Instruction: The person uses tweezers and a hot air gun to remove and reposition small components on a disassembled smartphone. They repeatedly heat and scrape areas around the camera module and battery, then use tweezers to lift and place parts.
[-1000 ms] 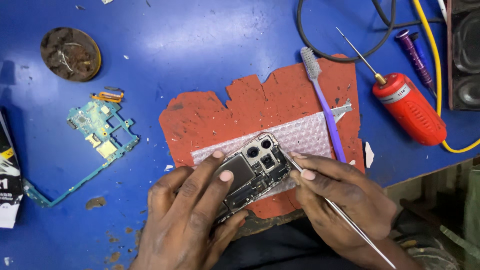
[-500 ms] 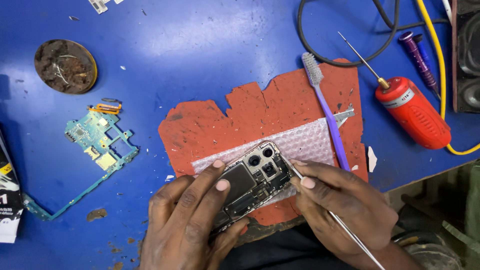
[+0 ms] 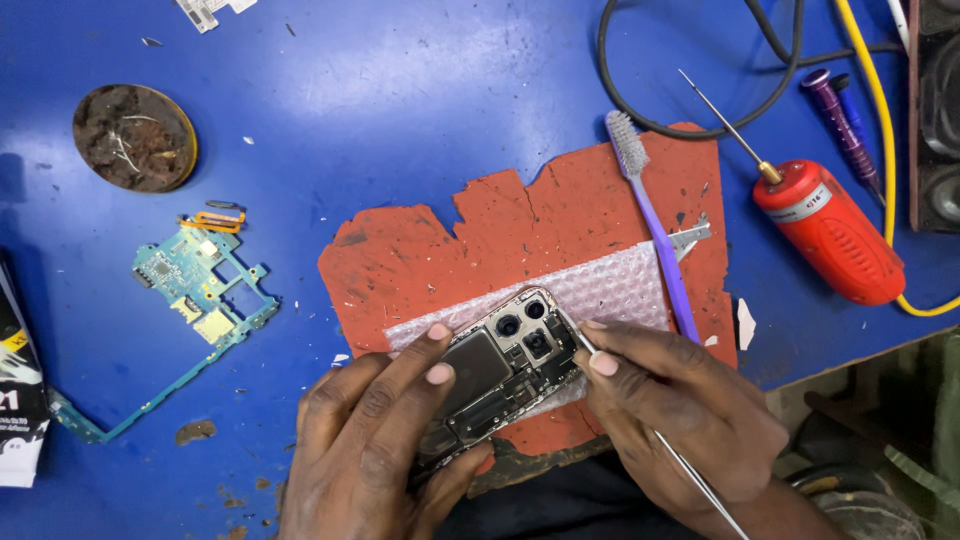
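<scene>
Opened phone (image 3: 500, 375), its back cover off and its camera modules and boards bare, lies at the lower middle of the frame on a strip of bubble wrap (image 3: 610, 290) over a torn red mat (image 3: 520, 220). Left hand (image 3: 375, 440) is curled round its lower end, thumb and fingers closed on the frame; right hand (image 3: 680, 410) is pinched shut on thin metal tweezers (image 3: 690, 475) whose tip meets the phone's right edge beside the cameras. A slip of that tip could, I judge, scratch a lens or tear a fine connector, and the wrap may let the phone slide under pressure. Loose flecks on the mat could drop into the open body. Just right of the phone lies a purple toothbrush (image 3: 655, 235), and a red soldering tool (image 3: 825, 235) rests at the upper right, its needle pointing toward the mat. The blue table (image 3: 400, 100) is scuffed and spotted; a green circuit board (image 3: 195, 290) lies at the left, a round tin of scraps (image 3: 135, 137) at the upper left, black and yellow cables (image 3: 880, 120) along the top right. Little of the room shows beyond the table's lower right edge.
</scene>
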